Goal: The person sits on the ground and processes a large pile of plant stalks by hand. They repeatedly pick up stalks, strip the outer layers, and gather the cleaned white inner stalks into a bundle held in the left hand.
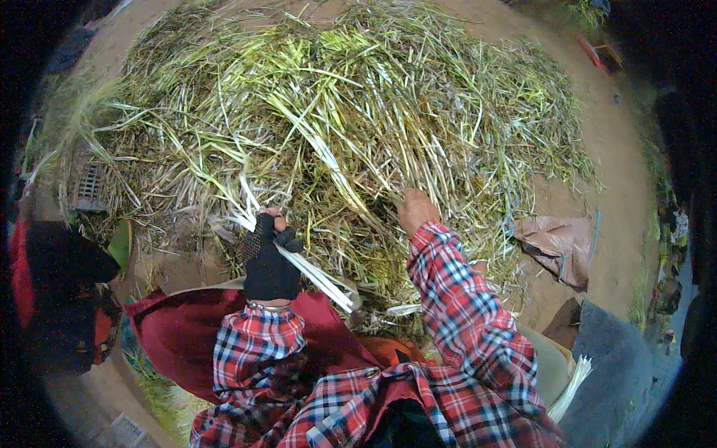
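My left hand, in a black fingerless glove, is closed around a small bundle of long white stalks. Their white ends slant down to the right, and the other ends stick out above the fist. My right hand is bare and reaches into a broad heap of green and yellowish leafy stalks. Its back shows, but its fingertips are hidden among the stalks, so I cannot see what they grip. Dark red cloth lies across my lap under the left forearm.
Beside my right side is a bundle of white stalks, near a grey-blue cloth. A crumpled brown sheet lies on the dirt ground at the right. At the left are a grey slotted crate and a person in dark clothing.
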Demonstrator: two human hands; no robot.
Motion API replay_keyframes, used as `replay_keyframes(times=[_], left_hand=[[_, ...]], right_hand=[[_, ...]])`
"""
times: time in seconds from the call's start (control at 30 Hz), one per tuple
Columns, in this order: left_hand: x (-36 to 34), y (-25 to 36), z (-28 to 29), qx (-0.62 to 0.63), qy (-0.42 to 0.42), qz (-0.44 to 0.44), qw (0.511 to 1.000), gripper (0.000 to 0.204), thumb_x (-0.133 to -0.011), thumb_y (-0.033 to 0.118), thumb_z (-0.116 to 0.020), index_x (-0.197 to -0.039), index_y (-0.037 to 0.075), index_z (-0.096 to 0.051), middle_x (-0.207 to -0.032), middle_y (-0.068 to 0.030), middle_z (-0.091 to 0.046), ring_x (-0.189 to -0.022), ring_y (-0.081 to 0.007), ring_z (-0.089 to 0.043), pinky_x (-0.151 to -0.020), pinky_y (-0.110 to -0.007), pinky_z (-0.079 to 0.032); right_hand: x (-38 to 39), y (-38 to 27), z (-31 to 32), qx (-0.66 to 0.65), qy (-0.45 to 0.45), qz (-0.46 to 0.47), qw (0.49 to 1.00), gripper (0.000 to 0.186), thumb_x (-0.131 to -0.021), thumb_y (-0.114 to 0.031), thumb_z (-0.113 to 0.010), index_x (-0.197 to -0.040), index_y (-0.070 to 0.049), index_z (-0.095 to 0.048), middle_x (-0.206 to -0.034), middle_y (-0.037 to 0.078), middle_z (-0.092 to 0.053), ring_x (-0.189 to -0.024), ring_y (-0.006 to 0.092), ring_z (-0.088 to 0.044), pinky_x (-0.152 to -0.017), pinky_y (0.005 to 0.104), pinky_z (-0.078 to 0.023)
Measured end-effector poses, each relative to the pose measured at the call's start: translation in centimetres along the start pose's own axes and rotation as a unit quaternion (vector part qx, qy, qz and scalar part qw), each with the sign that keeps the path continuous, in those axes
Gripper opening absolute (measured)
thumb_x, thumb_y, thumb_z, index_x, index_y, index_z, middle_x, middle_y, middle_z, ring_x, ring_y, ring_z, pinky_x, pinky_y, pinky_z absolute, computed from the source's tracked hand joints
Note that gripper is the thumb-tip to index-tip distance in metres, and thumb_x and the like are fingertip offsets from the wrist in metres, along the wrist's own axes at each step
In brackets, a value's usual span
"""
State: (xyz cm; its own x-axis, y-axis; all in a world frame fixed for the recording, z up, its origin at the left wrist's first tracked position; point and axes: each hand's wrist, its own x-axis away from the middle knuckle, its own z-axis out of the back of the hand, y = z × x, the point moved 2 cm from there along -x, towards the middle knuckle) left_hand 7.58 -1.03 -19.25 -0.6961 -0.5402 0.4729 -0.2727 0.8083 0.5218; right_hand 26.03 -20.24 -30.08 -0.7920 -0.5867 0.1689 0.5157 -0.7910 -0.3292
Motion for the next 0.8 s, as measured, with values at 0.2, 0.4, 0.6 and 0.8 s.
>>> replay_keyframes(times=[0.2, 0.4, 0.6, 0.8], left_hand=[[-0.3, 0.6, 0.3, 0.072, 0.015, 0.000, 0.997, 0.012, -0.086, 0.025, -0.045, -0.085, 0.014, -0.048, -0.044, 0.0069, -0.026, -0.036, -0.0049, -0.029, -0.036, -0.019, -0.028], [0.9, 0.0, -1.4, 0.002, 0.064, 0.034, 0.997, 0.009, -0.084, 0.020, -0.049, -0.083, 0.012, -0.051, -0.046, 0.0064, -0.034, -0.039, -0.0054, -0.034, -0.035, -0.018, -0.028], [2.9, 0.0, -3.9, -0.113, 0.073, -0.018, 0.991, 0.012, -0.076, 0.009, -0.059, -0.078, 0.009, -0.048, -0.065, -0.0034, -0.052, -0.047, -0.0057, -0.042, -0.039, -0.017, -0.034], [3.9, -0.5, -3.5, -0.202, 0.023, -0.019, 0.979, 0.015, -0.074, 0.005, -0.059, -0.081, 0.010, -0.047, -0.084, -0.0088, -0.058, -0.065, -0.0109, -0.054, -0.047, -0.017, -0.041]], right_hand=[[0.6, 0.6, 0.4, -0.011, -0.024, 0.023, 0.999, 0.018, -0.078, -0.018, -0.044, -0.083, -0.006, -0.056, -0.082, 0.015, -0.055, -0.076, 0.0301, -0.055, -0.067, 0.0379, -0.046], [4.3, -2.5, 7.0, -0.279, 0.096, 0.131, 0.946, 0.012, -0.072, -0.012, -0.059, -0.074, -0.002, -0.053, -0.067, 0.012, -0.051, -0.059, 0.0244, -0.052, -0.052, 0.0324, -0.042], [7.2, -6.4, 6.9, -0.435, -0.093, 0.051, 0.894, 0.013, -0.074, -0.012, -0.059, -0.071, -0.001, -0.052, -0.061, 0.009, -0.048, -0.050, 0.0183, -0.048, -0.047, 0.0298, -0.039], [10.1, -9.4, 8.3, -0.357, -0.019, 0.214, 0.909, 0.014, -0.071, -0.011, -0.060, -0.070, -0.002, -0.050, -0.064, 0.011, -0.051, -0.057, 0.0260, -0.051, -0.050, 0.0331, -0.040]])
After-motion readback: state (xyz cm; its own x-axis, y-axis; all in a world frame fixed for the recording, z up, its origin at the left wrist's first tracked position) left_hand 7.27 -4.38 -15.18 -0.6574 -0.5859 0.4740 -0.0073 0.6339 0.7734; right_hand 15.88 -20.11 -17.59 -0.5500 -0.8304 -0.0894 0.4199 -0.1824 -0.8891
